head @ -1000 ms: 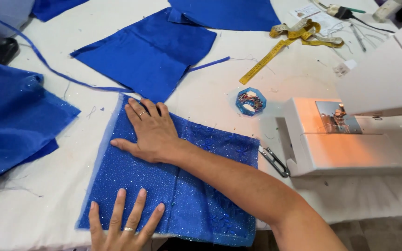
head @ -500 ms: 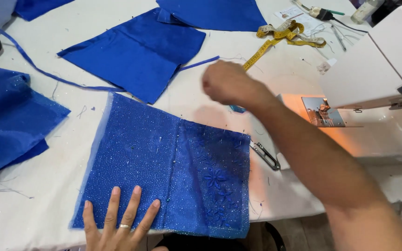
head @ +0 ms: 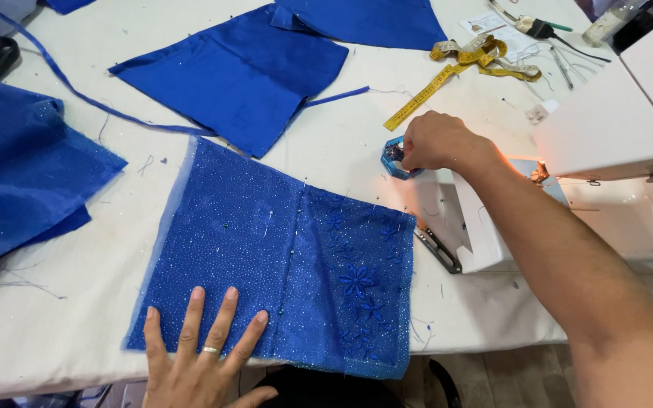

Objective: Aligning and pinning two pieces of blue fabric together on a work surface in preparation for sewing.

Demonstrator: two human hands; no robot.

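Head view looks down on the sequinned blue panel (head: 281,287), lying flat at the near edge of the white table (head: 341,151), with pins standing along a seam down its middle and beaded flowers on its right half. It looks light, limp and a little scratchy, likely to drape and slide if lifted by one corner, so a flat palm or a pinch at two edges clear of the pins would suit it best. The left hand (head: 198,355) lies on its near edge, fingers spread wide and flat, gripping nothing. The right hand (head: 436,140) is well beyond the panel's far right corner, fingers curled down over a small blue faceted pin container (head: 392,159); whether they pinch anything I cannot tell. Just beside it stand the white sewing machine (head: 614,143) and dark thread snips (head: 438,249). Toward the far edge lie a yellow tape measure (head: 462,64), plain blue fabric pieces (head: 243,75) and a white printed paper slip (head: 489,23).
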